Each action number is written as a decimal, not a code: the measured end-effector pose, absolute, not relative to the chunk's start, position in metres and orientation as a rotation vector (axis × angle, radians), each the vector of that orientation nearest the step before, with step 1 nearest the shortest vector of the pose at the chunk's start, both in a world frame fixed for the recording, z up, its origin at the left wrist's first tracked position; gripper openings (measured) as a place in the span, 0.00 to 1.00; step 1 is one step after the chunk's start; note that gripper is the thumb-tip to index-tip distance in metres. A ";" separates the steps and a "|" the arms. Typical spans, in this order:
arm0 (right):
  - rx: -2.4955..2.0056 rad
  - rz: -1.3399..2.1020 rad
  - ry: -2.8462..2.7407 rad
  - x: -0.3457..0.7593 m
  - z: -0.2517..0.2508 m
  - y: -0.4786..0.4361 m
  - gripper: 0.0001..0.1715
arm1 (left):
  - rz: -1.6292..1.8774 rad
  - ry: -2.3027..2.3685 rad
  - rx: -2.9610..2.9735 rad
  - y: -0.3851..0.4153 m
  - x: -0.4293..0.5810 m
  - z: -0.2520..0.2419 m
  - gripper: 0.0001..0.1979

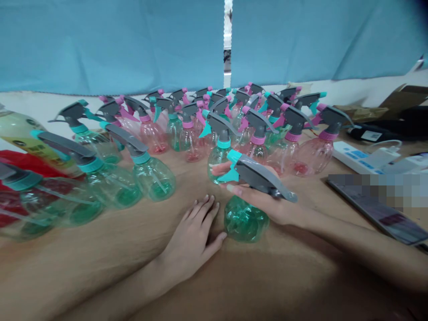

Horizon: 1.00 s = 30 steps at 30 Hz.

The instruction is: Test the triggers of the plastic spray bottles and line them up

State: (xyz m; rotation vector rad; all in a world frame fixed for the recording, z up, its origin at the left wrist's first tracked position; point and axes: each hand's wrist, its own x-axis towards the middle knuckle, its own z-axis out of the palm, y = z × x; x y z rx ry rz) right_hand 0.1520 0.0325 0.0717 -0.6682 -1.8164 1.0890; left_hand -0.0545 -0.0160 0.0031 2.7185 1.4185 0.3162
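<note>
My left hand (195, 234) lies palm down on the tabletop with its fingers slightly spread, and nothing is in it. Just right of it is a clear green spray bottle (246, 220) with a grey head and turquoise nozzle and trigger. My right hand (267, 203) grips this bottle around the neck, below the head, with the fingers pointing left. The neck is hidden behind the hand. The bottle looks upright at the table surface. Behind it stands another green spray bottle (216, 156), partly covered by my right fingers.
Several pink and green spray bottles (257, 149) crowd the back of the table. More green ones (154, 178) stand at the left, near a large yellow-labelled bottle (20, 133). A phone (374, 209) and a white power strip (357, 156) lie at right. Blue cloth (133, 44) hangs behind.
</note>
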 end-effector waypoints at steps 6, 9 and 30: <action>-0.662 1.097 -1.855 0.153 0.072 0.034 0.18 | 0.292 1.430 2.725 -0.015 -0.054 0.003 0.30; -0.643 1.104 -1.855 0.152 0.075 0.033 0.15 | 0.293 1.437 2.723 -0.015 -0.054 0.002 0.30; -0.611 1.015 -1.881 0.149 0.074 0.037 0.18 | 0.310 1.435 2.762 -0.014 -0.056 -0.001 0.29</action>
